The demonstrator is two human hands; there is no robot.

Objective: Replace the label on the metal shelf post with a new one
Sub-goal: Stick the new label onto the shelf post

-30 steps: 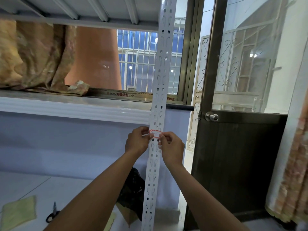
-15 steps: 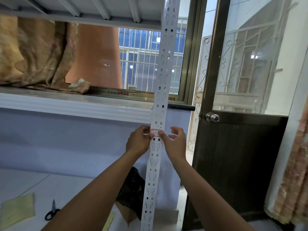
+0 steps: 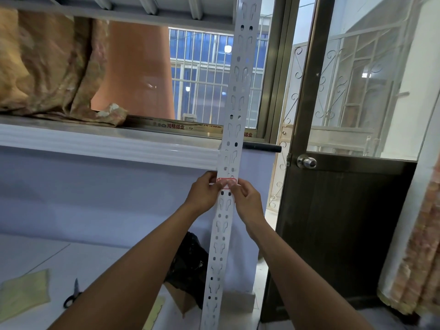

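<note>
- Pinching with curled fingers, the left hand [image 3: 204, 192] holds the left end of the red-bordered label [image 3: 227, 180], and the right hand [image 3: 247, 201] holds its right end.
- The label lies across the white slotted shelf post [image 3: 234, 120], just below the window ledge [image 3: 107, 144].
- Scissors [image 3: 72, 295] lie on the floor, lower left.

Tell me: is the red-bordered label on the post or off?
On: the red-bordered label lies across the shelf post, left hand and right hand holding its ends.
</note>
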